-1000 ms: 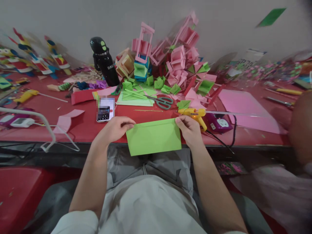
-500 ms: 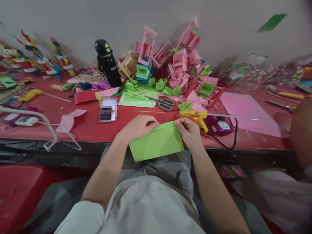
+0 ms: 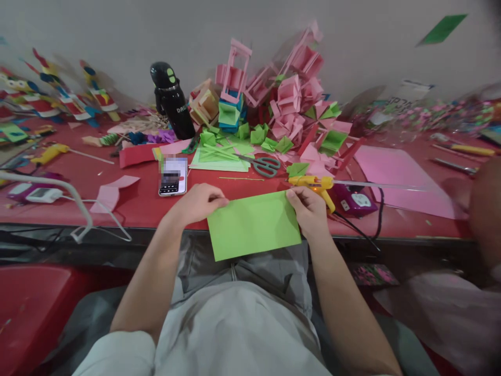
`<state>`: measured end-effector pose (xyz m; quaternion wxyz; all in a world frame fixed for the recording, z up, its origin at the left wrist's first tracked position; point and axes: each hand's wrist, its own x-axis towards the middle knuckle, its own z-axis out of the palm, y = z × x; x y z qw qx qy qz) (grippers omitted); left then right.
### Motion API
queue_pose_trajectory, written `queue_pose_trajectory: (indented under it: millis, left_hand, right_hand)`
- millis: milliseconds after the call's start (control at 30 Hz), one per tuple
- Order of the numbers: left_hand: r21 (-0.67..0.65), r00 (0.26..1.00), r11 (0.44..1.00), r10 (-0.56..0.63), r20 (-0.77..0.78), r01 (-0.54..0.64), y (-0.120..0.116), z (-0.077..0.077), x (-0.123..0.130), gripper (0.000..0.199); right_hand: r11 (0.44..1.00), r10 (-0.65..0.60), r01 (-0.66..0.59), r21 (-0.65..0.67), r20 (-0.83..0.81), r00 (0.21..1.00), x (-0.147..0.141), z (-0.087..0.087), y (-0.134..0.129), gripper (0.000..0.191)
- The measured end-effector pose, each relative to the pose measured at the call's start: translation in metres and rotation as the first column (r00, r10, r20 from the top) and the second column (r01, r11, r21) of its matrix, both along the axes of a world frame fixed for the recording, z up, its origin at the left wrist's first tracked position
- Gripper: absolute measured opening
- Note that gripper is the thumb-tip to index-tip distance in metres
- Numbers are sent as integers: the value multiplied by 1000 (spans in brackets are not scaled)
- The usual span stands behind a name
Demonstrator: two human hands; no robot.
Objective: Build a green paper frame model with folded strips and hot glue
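Observation:
A flat sheet of bright green paper point(image 3: 254, 225) spans the space between my hands, above my lap and the table's front edge. My right hand point(image 3: 309, 209) pinches its upper right corner between thumb and fingers. My left hand point(image 3: 201, 202) is closed at the upper left corner, thumb and fingertips on the sheet's top edge. Just beyond the sheet lie grey-handled scissors point(image 3: 266, 166). Close behind my right hand rests a yellow glue gun point(image 3: 315, 184). A phone point(image 3: 173, 176) lies beyond my left hand.
Folded pink paper pieces point(image 3: 289, 96) pile up at the back, with green scraps point(image 3: 223, 149) in front. A black bottle point(image 3: 174, 102) stands left of them. Pink sheets point(image 3: 407, 180) lie right, beside a purple box point(image 3: 356, 199) with a cable. Another person's arm point(image 3: 485, 209) is at far right.
My left hand has slid left along the green paper's top edge to its corner. The sheet is now more fully uncovered and has shifted slightly right with my right hand.

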<state>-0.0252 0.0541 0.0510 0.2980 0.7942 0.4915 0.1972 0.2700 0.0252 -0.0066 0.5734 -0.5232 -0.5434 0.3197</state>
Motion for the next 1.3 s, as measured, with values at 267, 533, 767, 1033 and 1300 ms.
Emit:
queue_pose_trajectory:
  millis: [267,533,767,1033,1300]
  left_hand:
    - [53,1000,998,30,0,-30,-13,-4,-27,24]
    - [-15,996,997,-70,60,71,-8,2,25,32]
    - [61,981,988,-151,122,144,3,3,81,27]
    - [23,996,997,-75,39,74,-4,-2,38,25]
    - [22,999,999,44,-8,-44,-15,-10,-27,22]
  right_hand:
    - [999,31,-32,15,48,998,-2,5,-1,41]
    - [999,33,-36,35,79,996,-3,4,-1,39]
    - [999,31,-33,29,75,997,-2,3,-3,37]
    - [998,-15,13,58,40,999,-2,0,0,39]
    - [999,-17,15,50,44,999,0,-2,0,36]
